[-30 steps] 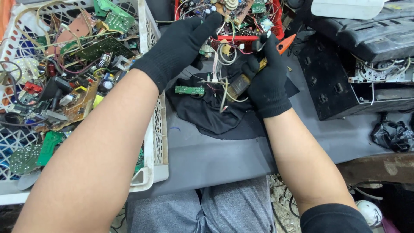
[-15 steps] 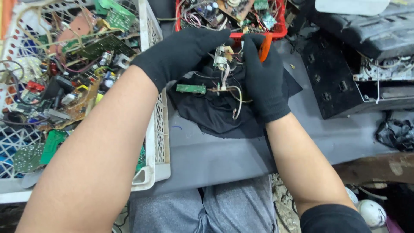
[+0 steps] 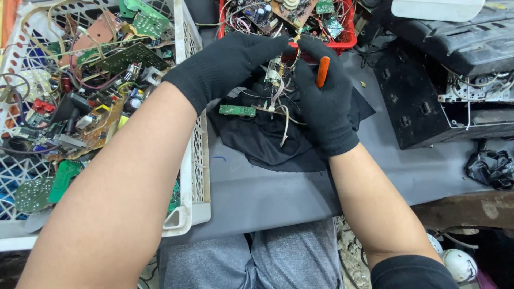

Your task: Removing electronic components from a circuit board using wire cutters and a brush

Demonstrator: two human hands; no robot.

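Left hand (image 3: pixel 230 67) pinching wired part (image 3: pixel 274 72); right hand (image 3: pixel 321 101) beside.

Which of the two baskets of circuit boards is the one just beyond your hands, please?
The red basket at the top, just behind both hands. The white basket sits off to the left, beside the forearm.

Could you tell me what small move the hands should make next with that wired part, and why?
Probably snip one wire: the left hand pinches the small part, its wires trail to a green board, and the right hand grips an orange-handled tool.
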